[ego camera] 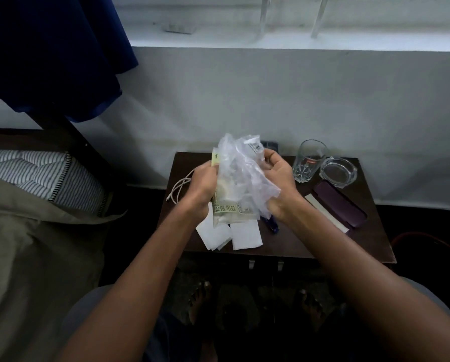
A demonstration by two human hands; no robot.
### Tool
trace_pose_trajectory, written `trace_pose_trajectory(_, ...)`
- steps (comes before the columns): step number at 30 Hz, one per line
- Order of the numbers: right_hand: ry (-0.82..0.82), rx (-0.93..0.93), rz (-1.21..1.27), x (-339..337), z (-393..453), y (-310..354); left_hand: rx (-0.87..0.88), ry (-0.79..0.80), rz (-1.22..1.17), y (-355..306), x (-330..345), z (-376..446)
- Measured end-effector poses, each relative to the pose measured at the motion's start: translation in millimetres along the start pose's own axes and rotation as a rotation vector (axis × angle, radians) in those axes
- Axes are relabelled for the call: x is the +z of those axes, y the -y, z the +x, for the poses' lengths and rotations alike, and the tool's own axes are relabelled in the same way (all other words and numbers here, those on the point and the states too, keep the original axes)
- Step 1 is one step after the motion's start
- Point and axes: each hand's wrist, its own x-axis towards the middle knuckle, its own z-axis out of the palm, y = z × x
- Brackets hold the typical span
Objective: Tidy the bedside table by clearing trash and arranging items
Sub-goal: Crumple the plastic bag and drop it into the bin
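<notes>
A pale grey wall (244, 100) fills the back of the view, with a bright window ledge (270, 40) above it and a dark blue curtain (49, 53) hanging at the upper left. At the left lies a bed with an olive-drab blanket (30, 257) and a blue-and-white striped quilted mattress (36, 173).

Against the wall stands the dark brown wooden bedside table (323, 246), its top flat and matte. Above its middle, both hands hold a crumpled clear plastic bag (244, 173); the left hand (200, 186) is closed on the bag's left side together with a yellow-green printed wrapper (231, 207), and the right hand (278, 184) grips the right side, fingers curled into the film. What is in the bag cannot be made out.

On the table's right side rest a long dark purple case (341, 205) with a pale paper strip (325, 212) beside it, a clear square glass ashtray (338, 171) that looks empty, and just left of it a tall clear drinking glass (308, 160), upright and empty, with a cut pattern at its base.

Under the hands lie two white folded tissues (229, 233) near the front edge, and a dark blue pen (270, 224). A white coiled cable (179, 186) hangs over the left edge.
</notes>
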Motion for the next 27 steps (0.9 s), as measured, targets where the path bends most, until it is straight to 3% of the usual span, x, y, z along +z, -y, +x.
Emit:
trace_pose_trajectory(2,-0.197,-0.321,-0.489,-5.4,-2.1,-8.2,0.011,-0.004,0.013,2.8,6.9,-2.2)
trace_pose_trajectory(4,-0.322,-0.562,-0.805,-5.5,-7.0,-11.2,0.049,0.011,0.02,7.1,16.4,-3.5)
trace_pose_trajectory(7,-0.447,-0.82,-1.116,-1.2,-13.3,-13.2,0.057,0.095,-0.026,11.3,30.3,-6.6)
trace_pose_trajectory(10,-0.441,-0.946,-1.309,1.0,-21.2,-13.2,0.121,0.123,0.012,14.4,41.2,-9.9)
trace_pose_trajectory(12,-0.389,-0.936,-1.293,-3.1,-22.0,-12.5,0.18,0.041,0.068,16.2,44.9,-6.6)
trace_pose_trajectory(15,-0.363,-0.901,-1.072,-13.1,-20.9,-3.1,0.196,0.024,0.022,12.2,47.4,-2.0)
trace_pose_trajectory(18,-0.38,-0.569,-0.869,-35.2,-25.1,20.2,0.193,0.113,-0.085,2.7,54.7,-5.9)
trace_pose_trajectory(21,-0.153,-0.173,-0.481,-59.8,-38.8,47.0,0.21,0.19,-0.094,-2.5,69.9,-9.4)
trace_pose_trajectory(23,-0.05,-0.135,-0.397,-77.8,-47.6,59.7,0.249,0.203,-0.044,-2.9,84.1,-12.9)
trace_pose_trajectory(27,-0.055,-0.184,-0.351,-112.2,-56.4,77.8,0.41,0.148,0.126,-0.4,116.7,-18.8)
